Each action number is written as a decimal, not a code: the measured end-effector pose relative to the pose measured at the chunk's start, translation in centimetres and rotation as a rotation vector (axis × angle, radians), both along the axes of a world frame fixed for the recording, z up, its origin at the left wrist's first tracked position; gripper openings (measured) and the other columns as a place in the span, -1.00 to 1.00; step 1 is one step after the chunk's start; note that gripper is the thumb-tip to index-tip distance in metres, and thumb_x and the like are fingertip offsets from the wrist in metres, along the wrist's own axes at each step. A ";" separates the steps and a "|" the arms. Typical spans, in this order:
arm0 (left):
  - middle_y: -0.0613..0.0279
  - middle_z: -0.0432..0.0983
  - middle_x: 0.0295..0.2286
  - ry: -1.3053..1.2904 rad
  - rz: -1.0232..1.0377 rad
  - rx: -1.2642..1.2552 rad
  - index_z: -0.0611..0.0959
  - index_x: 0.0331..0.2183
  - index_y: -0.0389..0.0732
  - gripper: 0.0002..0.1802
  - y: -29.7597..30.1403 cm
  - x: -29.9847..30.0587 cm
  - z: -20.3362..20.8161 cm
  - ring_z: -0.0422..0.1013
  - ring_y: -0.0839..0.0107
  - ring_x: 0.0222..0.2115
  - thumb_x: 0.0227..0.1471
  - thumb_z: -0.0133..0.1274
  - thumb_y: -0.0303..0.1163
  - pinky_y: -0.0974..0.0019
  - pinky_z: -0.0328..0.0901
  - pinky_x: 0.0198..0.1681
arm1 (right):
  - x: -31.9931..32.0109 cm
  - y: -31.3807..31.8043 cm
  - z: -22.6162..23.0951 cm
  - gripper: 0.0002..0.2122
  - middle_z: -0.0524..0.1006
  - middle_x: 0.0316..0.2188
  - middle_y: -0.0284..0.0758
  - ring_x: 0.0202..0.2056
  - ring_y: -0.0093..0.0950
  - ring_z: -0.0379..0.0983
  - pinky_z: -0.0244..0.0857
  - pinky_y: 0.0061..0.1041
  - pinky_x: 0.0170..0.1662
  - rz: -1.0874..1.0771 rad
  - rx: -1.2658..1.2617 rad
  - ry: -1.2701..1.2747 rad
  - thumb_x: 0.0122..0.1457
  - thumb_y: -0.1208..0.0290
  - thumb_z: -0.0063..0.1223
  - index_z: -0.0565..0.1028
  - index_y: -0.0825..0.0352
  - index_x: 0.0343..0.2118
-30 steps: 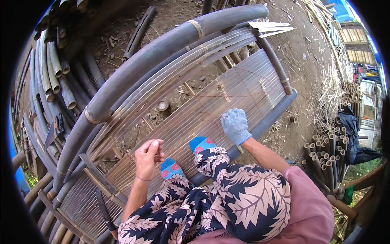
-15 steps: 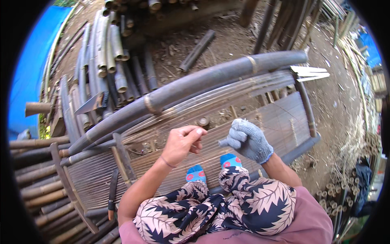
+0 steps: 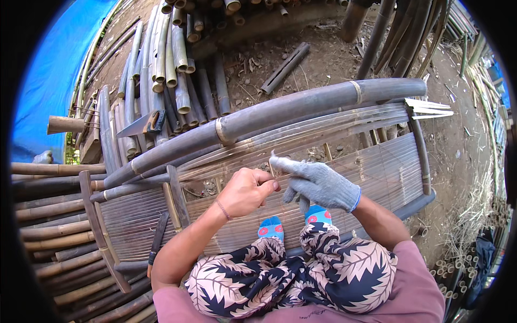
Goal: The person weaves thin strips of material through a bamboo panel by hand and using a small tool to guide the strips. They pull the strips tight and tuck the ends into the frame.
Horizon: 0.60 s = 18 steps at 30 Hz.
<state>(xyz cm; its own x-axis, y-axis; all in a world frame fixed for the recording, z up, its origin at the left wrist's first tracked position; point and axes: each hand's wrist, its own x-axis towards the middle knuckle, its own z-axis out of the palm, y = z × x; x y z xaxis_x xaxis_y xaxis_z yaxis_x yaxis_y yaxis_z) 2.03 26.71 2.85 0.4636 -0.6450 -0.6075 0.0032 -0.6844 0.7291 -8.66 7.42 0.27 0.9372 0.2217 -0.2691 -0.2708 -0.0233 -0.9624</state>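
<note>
Over a slatted bamboo bench (image 3: 371, 167), my bare left hand (image 3: 242, 194) is closed, thumb pressed against the curled fingers. Whatever it pinches, if anything, is too small to make out. Close by on the right is my right hand (image 3: 323, 184) in a grey knitted glove with a blue cuff edge. Its index finger points out toward the left hand and the other fingers hang loosely bent, with nothing visible in them. Thin bamboo strips (image 3: 258, 145) run lengthwise beyond the hands, beneath a thick dark bamboo pole (image 3: 291, 110). My feet, in blue socks, rest on the slats.
A handsaw (image 3: 141, 125) stands out among stacked bamboo poles (image 3: 169, 56) at the far left. At the bench's left lies a long dark tool with a wooden handle (image 3: 157, 237). White split ends (image 3: 429, 106) jut out at the right. A blue tarp (image 3: 59, 70) hangs left.
The gloved right hand has gone from a fist to a pointing index finger and moved nearer the left hand. The left hand stays closed. The view has shifted slightly.
</note>
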 end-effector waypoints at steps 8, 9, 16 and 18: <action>0.36 0.46 -0.60 -0.117 0.015 -0.165 0.68 -0.36 -0.35 -0.71 -0.5 0.8 3.0 0.34 0.62 -0.64 0.12 0.11 -0.28 0.51 0.23 -0.61 | 0.7 -1.0 3.4 -0.80 0.57 -0.46 -0.33 -0.44 -0.27 0.52 0.40 -0.33 -0.31 -0.101 -0.937 -0.705 0.05 0.34 0.17 0.56 0.17 -0.23; 0.35 0.46 -0.60 -0.142 0.018 -0.184 0.67 -0.37 -0.35 -0.71 -0.4 1.1 3.8 0.34 0.63 -0.64 0.13 0.10 -0.28 0.52 0.22 -0.62 | 0.8 -1.6 4.2 -0.80 0.56 -0.47 -0.34 -0.42 -0.29 0.52 0.40 -0.34 -0.28 -0.127 -0.998 -0.778 0.03 0.35 0.19 0.56 0.17 -0.25; 0.36 0.48 -0.48 0.357 0.502 -0.514 0.63 -0.21 -0.35 -0.78 -1.3 0.2 6.8 0.15 0.77 -0.68 0.14 0.04 -0.43 0.63 0.01 -0.68 | 2.0 -2.1 8.1 -0.90 0.46 -0.62 -0.35 -0.52 -0.32 0.44 0.29 -0.29 -0.43 0.023 -1.089 -0.927 -0.03 0.35 0.13 0.43 0.15 -0.58; 0.31 0.53 -0.40 0.208 0.385 -0.450 0.63 -0.17 -0.38 -0.75 -2.0 0.1 6.5 0.24 0.75 -0.60 0.12 0.05 -0.47 0.61 0.12 -0.60 | 2.5 -1.7 8.1 -0.90 0.46 -0.62 -0.39 -0.53 -0.33 0.42 0.27 -0.29 -0.42 -0.011 -1.085 -0.943 -0.04 0.32 0.15 0.45 0.13 -0.54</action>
